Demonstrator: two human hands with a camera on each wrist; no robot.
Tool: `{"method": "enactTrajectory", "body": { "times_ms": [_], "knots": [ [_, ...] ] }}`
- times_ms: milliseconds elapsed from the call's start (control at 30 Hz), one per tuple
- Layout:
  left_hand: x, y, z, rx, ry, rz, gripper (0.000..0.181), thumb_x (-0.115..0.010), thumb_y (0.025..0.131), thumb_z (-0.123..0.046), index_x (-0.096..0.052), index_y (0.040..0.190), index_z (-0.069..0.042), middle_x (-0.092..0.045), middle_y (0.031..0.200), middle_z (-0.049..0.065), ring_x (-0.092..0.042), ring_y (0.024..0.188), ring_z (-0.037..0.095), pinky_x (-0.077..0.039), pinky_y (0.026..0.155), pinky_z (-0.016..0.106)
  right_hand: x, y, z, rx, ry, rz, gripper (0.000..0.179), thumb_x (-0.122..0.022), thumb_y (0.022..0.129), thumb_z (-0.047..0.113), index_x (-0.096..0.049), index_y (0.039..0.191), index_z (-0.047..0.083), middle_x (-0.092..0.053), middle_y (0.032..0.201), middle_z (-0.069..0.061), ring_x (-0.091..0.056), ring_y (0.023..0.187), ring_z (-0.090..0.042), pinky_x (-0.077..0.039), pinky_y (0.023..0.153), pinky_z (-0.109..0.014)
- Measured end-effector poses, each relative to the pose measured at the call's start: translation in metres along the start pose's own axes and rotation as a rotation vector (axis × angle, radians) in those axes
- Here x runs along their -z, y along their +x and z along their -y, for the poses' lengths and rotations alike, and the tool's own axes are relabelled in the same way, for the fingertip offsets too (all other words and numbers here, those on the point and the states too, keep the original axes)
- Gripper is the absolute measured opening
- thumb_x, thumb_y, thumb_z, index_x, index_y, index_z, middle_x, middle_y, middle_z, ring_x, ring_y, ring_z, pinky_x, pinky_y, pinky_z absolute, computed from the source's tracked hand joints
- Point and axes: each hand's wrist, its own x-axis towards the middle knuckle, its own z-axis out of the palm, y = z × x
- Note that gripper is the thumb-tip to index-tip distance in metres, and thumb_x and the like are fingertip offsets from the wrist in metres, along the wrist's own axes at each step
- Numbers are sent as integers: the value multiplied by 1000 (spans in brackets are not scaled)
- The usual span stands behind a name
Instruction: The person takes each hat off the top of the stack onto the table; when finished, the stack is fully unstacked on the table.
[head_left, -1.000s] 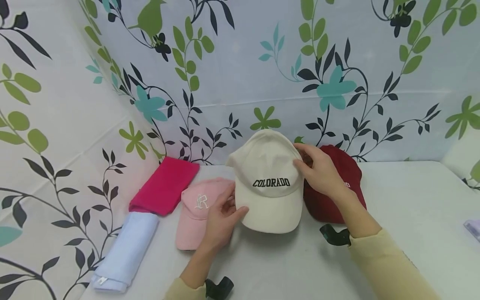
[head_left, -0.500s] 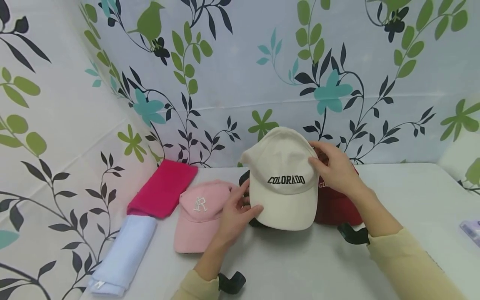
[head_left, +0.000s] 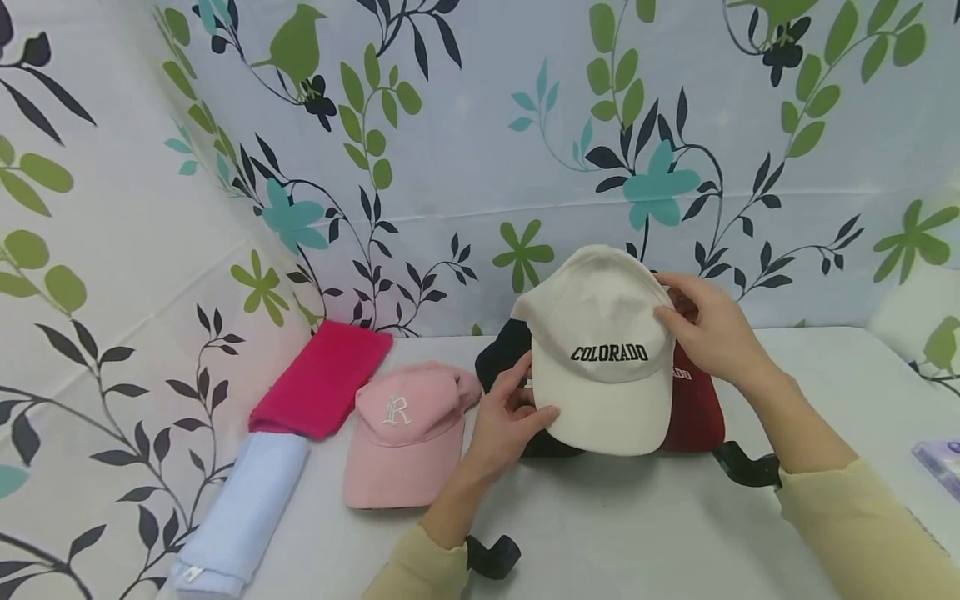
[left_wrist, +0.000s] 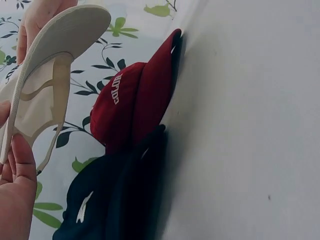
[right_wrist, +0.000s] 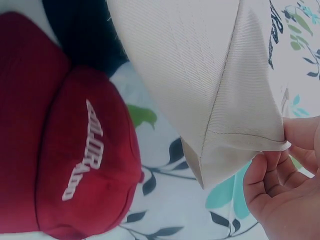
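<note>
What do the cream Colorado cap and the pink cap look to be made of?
Cream baseball cap: probably matte cotton twill; the right wrist view shows fine diagonal weave and stitched seams, with raised embroidered lettering. Pink baseball cap: soft, faintly fuzzy cloth, perhaps brushed cotton; unsure.

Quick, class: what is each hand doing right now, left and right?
Left hand: holds the cream COLORADO cap at its left side, near the brim.
Right hand: grips the same cap's right side.
</note>
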Motion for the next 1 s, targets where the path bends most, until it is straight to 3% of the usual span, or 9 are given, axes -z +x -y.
{"method": "enactTrajectory", "body": {
  "times_ms": [267, 533, 733, 1000],
  "knots": [
    [-18, 9, 7, -29, 10, 10, 73, -74, 86, 7, -43, 152, -1, -49, 126, 14, -56, 92, 17, -53, 80, 21, 15, -5, -12, -39, -17, 7, 46, -60, 101, 7, -49, 143, -6, -56, 110, -22, -56, 92, -34, -38, 70, -4],
    [-38, 15, 11, 2, 25, 33, 75, -75, 87, 4, -42, 154, -6, -50, 131, 9, -57, 93, 13, -54, 80, 21, 29, -12, -24, -79, -70, -16, 44, -60, 100, 6, -50, 142, -6, -56, 106, -21, -56, 94, -36, -35, 73, -5],
    [-50, 22, 13, 7, 9, 54, 77, -75, 87, 4, -40, 155, -8, -50, 125, 4, -56, 90, 10, -52, 78, 19, 40, -16, -30, -77, -99, -36, 42, -60, 100, 5, -51, 139, -7, -54, 102, -20, -54, 92, -36, -34, 72, -5],
    [-65, 30, 15, 27, 12, 71, 78, -74, 87, 4, -38, 155, -6, -47, 126, 2, -55, 90, 8, -51, 77, 17, 52, -17, -37, -105, -116, -42, 44, -58, 101, 6, -48, 142, -7, -54, 106, -22, -54, 98, -40, -33, 73, -5]
  ]
}}
